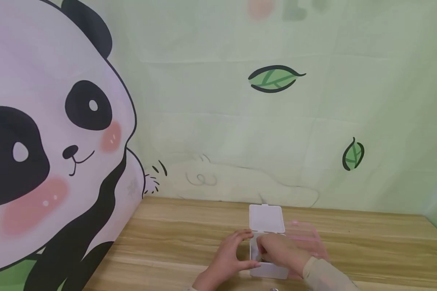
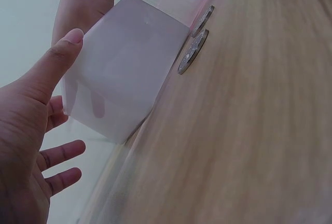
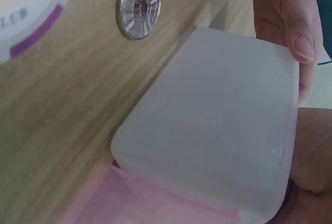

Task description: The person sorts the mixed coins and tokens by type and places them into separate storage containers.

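A white box (image 1: 268, 270) stands on the table with its lid (image 1: 266, 218) flipped up at the back. My left hand (image 1: 229, 256) holds its left side, thumb at the front corner, index finger near the hinge; the lower fingers spread away from it in the left wrist view. Inside the box reach the bent fingers of my right hand (image 1: 281, 251). What they touch is hidden by the walls; a blurred finger shape shows through the wall in the left wrist view. Two silvery coins (image 2: 193, 52) lie on the table close to the box.
Touching the box's right side is a pink see-through case (image 1: 315, 238). A white and purple chip marked CLUB (image 3: 31, 11) lies near a shiny coin (image 3: 139, 7). Behind the wooden table (image 1: 378, 250) hangs a pale green cloth (image 1: 204, 89) printed with a panda.
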`<state>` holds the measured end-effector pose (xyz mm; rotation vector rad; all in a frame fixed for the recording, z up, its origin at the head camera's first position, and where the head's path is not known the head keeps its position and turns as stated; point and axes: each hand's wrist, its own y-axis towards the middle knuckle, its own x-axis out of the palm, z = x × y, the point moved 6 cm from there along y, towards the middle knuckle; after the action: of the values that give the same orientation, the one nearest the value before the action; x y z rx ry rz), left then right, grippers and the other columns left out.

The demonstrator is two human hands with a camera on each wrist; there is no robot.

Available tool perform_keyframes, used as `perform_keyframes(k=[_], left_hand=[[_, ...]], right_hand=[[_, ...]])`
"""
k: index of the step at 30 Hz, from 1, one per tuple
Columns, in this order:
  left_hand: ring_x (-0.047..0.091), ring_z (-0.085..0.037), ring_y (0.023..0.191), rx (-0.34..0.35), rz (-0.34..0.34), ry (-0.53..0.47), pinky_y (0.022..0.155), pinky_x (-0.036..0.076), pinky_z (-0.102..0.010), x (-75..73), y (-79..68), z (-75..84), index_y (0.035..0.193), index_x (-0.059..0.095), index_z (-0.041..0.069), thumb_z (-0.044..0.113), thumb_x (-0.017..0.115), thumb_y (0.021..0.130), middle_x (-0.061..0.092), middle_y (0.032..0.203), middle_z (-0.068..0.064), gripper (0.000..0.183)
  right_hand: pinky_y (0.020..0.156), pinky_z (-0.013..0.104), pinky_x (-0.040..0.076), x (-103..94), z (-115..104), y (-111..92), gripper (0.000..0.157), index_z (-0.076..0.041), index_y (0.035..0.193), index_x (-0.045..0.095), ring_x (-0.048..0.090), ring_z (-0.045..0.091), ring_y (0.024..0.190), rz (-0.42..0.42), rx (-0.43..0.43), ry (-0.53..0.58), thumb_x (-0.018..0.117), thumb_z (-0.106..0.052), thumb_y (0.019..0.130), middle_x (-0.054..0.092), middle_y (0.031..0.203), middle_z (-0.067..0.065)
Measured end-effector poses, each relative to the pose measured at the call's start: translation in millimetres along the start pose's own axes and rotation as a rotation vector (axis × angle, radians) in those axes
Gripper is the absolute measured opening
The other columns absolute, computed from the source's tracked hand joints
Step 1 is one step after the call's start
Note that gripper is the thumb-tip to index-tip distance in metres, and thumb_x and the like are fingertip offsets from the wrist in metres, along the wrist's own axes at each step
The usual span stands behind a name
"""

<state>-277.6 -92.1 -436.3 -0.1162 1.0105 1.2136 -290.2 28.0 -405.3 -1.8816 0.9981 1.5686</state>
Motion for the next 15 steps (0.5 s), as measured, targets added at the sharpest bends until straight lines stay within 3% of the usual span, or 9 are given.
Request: perform_keyframes(k=[9,15], left_hand=[[0.045,-0.018,0.123,0.005,0.016,0.004,0.100,0.038,-0.041,0.4,0.2,0.2,0.123,0.051,0.017,0.053,0.068,0.069,0.049,0.133,0.004,0.067],[0.044,-0.019,0.124,-0.013,0.003,-0.002,0.101,0.037,-0.042,2.2,0.9,-1.5,0.124,0.050,0.018,0.055,0.067,0.068,0.048,0.134,0.005,0.068]], right_hand=[[0.046,0.017,0.033,-1.8,4.0,-3.5,0.017,-0.016,0.067,0.052,0.038,0.003,0.051,0.002,0.052,0.043,0.067,-0.012,0.075,0.048,0.060,-0.011],[0.047,0.017,0.034,-5.7,4.3,-6.9,0.013,-0.015,0.071,0.054,0.039,0.002,0.053,0.018,0.038,0.060,0.065,-0.012,0.077,0.050,0.062,-0.010]])
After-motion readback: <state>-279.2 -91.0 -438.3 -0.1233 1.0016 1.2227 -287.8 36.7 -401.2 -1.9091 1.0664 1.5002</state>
